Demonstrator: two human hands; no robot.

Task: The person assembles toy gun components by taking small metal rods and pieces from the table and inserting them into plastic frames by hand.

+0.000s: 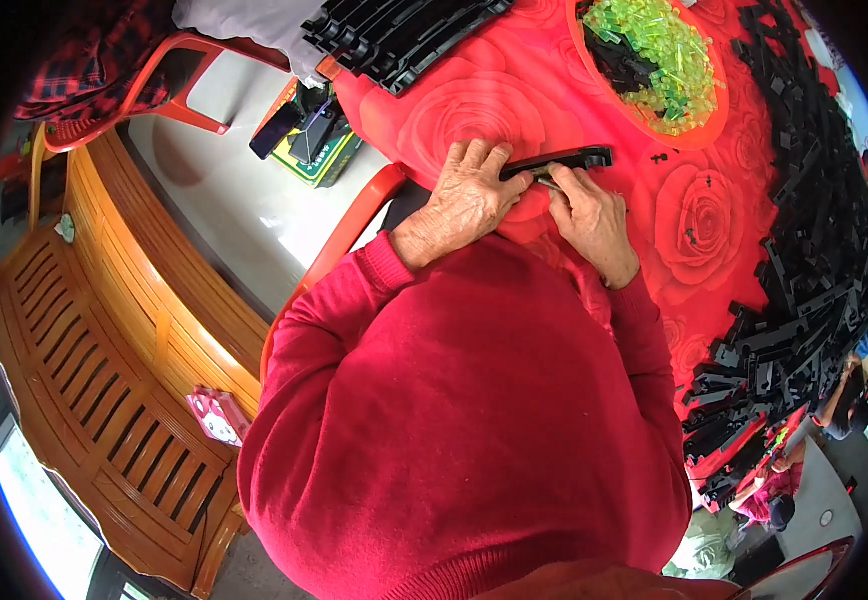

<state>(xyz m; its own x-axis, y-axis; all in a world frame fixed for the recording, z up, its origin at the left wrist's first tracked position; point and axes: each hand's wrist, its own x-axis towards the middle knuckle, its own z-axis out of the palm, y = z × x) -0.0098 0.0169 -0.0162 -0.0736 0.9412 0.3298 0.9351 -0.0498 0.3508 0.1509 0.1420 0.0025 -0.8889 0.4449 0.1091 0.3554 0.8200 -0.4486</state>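
Observation:
A long, narrow black plastic part (pixel 586 157) lies on the red rose-patterned tablecloth, in front of my body. My left hand (pixel 466 192) grips its left end, fingers bent over it and thumb pressed along its near side. From the right, my right hand (pixel 592 217) bears on the middle of the part with thumb and fingers pinched together. Something small and pale seems to sit between the fingertips, too hidden to name. The part's right end sticks out past my right fingers.
Beyond my hands stands an orange-red bowl (pixel 719 112) holding yellow-green translucent pieces and black ones. Finished-looking black strips (pixel 394 45) lie in a row at the far left. A big heap of black parts (pixel 819 230) covers the table's right side. A wooden bench (pixel 119 400) is to the left.

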